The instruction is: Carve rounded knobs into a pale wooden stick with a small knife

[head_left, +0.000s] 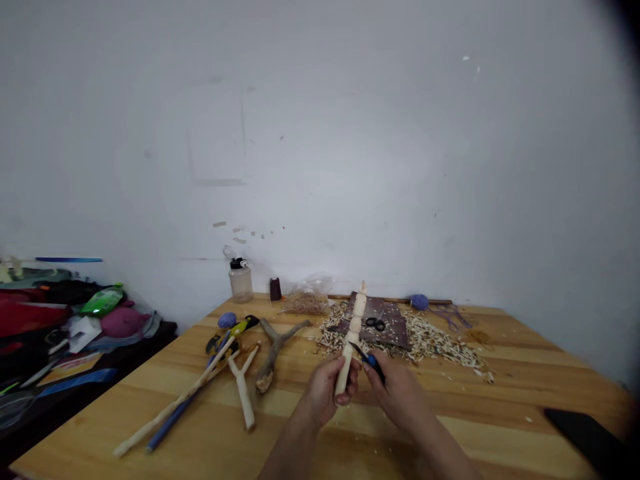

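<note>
Apparently, the pale notched wooden stick (353,331) is light and stiff, perhaps a little smooth but not really slippery, with weaker places at its narrow necks, so the thick plain near end looks the best part to hold. The left grip (330,392) is closed around this end, above the bench (435,427), while the right grip (397,392) is closed on a blue-handled knife (373,363), whose blade lies at the stick's side. Its long axis runs away from the person, the knobbed tip pointing toward the wall (350,167) and slightly rightward.
</note>
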`<state>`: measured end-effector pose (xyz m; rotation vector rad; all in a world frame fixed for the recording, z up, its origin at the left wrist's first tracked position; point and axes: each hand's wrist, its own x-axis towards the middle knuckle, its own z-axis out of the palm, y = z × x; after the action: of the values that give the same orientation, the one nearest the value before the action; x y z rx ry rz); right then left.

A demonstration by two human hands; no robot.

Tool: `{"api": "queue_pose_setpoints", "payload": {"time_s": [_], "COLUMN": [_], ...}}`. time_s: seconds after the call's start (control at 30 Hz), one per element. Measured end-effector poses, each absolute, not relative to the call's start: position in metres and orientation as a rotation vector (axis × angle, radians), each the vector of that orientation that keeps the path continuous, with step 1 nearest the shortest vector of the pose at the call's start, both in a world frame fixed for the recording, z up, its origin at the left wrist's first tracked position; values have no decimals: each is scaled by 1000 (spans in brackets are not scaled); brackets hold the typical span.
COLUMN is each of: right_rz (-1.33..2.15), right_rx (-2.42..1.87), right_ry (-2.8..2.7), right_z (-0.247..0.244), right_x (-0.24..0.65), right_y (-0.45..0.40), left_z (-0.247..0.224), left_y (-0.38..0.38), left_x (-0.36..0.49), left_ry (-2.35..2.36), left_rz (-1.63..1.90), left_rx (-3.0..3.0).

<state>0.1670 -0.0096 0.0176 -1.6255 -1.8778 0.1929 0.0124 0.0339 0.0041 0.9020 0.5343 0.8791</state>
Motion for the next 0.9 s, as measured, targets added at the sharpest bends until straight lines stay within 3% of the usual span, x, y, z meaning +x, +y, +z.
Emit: {"api": "queue_pose_setpoints", "payload": {"time_s": [0.9], "right_rz": [101], "right_rx": [-1761], "right_ry": [-1966], "right_z": [17], "right_x": [164], "right_y": [-12], "left_z": [8], "left_y": [30], "left_x": [13], "left_ry": [622], "left_rz": [832], "left_rx": [1112]}}
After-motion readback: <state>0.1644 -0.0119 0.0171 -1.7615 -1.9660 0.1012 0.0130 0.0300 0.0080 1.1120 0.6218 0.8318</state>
